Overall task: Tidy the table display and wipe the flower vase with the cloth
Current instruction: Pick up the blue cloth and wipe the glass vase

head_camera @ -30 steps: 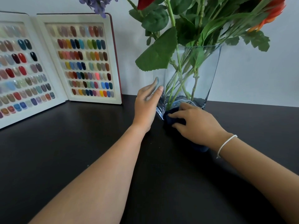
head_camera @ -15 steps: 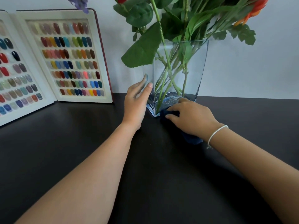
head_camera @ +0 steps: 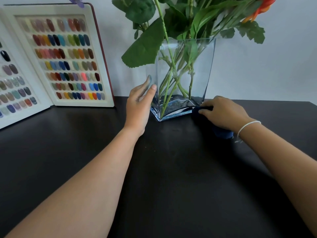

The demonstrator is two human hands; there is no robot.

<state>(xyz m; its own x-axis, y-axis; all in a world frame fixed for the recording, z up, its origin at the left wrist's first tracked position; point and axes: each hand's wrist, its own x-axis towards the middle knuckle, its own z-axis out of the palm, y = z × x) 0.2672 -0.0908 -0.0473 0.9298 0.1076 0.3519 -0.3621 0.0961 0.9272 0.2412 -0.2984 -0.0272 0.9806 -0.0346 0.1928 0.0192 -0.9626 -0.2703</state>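
A clear square glass vase (head_camera: 199, 69) with green stems and flowers stands at the back of the black table (head_camera: 171, 169). My left hand (head_camera: 139, 103) lies flat against the vase's left side, fingers straight. My right hand (head_camera: 223, 112) grips a dark blue cloth (head_camera: 221, 132) and presses it against the vase's lower right corner. Most of the cloth is hidden under that hand.
An open white display book of coloured nail samples (head_camera: 68, 57) leans against the wall at the left. Large green leaves (head_camera: 144, 47) hang over the vase's left side. The wall runs right behind the vase.
My right hand slid the cloth from the front base of the vase to its right lower corner. The left hand kept its place on the vase's left side.
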